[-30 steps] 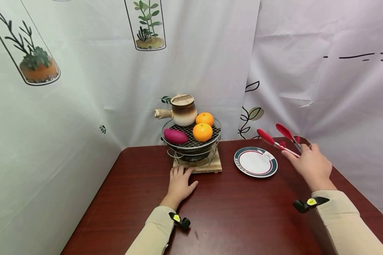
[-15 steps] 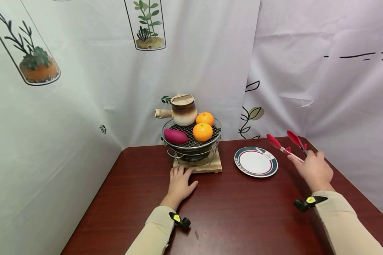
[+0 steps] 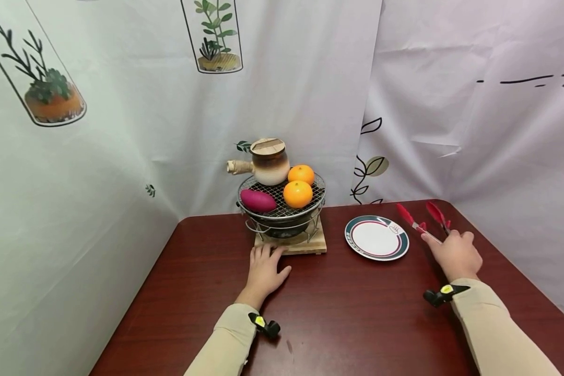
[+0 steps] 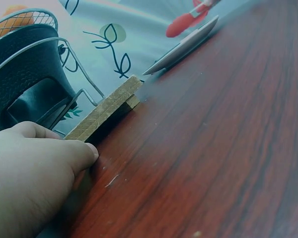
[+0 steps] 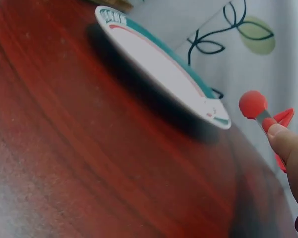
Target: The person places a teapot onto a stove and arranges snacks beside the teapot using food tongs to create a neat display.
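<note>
In the head view my right hand (image 3: 457,256) grips red-tipped tongs (image 3: 412,218) by their metal arms, right of a plate (image 3: 377,238); the two tips stand apart with nothing between them. My left hand (image 3: 265,274) lies with fingers extended at the front edge of a wooden board (image 3: 305,246). On that board stands a small round grill (image 3: 282,222). Its mesh carries a lidded clay pot (image 3: 271,169), two oranges, the front orange (image 3: 298,194) and the back orange (image 3: 301,175), and a purple sweet potato (image 3: 258,201). In the right wrist view the thumb presses the tongs (image 5: 263,116).
The dark red wooden table (image 3: 348,318) spreads in front of the grill and plate. Behind and beside it hangs a white printed cloth (image 3: 310,83). The pot's wrapped handle (image 3: 239,167) juts out left over the grill's rim.
My right hand has moved the tongs rightward and then lower, away from above the plate toward the table's right side. The left hand stays where it was.
</note>
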Demonstrator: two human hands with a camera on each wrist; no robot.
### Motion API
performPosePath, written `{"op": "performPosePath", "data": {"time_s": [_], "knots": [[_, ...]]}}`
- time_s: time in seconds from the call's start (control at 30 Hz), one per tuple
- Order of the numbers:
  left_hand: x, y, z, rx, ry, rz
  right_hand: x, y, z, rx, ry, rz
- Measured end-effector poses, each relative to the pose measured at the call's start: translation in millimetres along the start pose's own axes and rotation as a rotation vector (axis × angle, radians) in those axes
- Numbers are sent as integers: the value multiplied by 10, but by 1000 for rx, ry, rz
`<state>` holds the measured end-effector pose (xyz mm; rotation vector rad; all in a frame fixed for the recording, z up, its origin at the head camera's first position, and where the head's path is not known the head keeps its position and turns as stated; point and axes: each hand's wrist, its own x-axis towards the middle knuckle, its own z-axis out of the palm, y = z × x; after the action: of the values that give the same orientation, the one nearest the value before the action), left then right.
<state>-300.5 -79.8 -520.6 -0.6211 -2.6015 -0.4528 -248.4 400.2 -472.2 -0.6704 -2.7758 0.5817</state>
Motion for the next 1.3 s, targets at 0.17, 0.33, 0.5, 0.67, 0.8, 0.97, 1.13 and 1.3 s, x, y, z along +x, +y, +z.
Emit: {"op": "performPosePath", "data": {"time_s": [0.17, 0.33, 0.5, 0.67, 0.8, 0.97, 1.13, 1.3], "knots": [[0, 3, -6, 1, 8, 1, -23, 38, 110, 6, -10, 10], [-1, 5, -4, -6, -3, -2, -55, 75, 218, -2, 8, 13], [-1, 8, -7, -3, -4, -2, -47, 117, 319, -27, 49, 4], [4, 2, 0, -4, 1, 8, -4, 141, 398, -35, 86, 19], [8, 7, -7, -11, 0, 9, 35, 121, 426, -49, 95, 37], [9, 11, -11, -15, -1, 7, 87, 105, 443, -56, 87, 60], [11, 12, -13, -20, -9, 2, 102, 112, 459, -52, 73, 80], [3, 0, -19, -21, -14, 1, 93, 109, 500, -49, 94, 87]]}}
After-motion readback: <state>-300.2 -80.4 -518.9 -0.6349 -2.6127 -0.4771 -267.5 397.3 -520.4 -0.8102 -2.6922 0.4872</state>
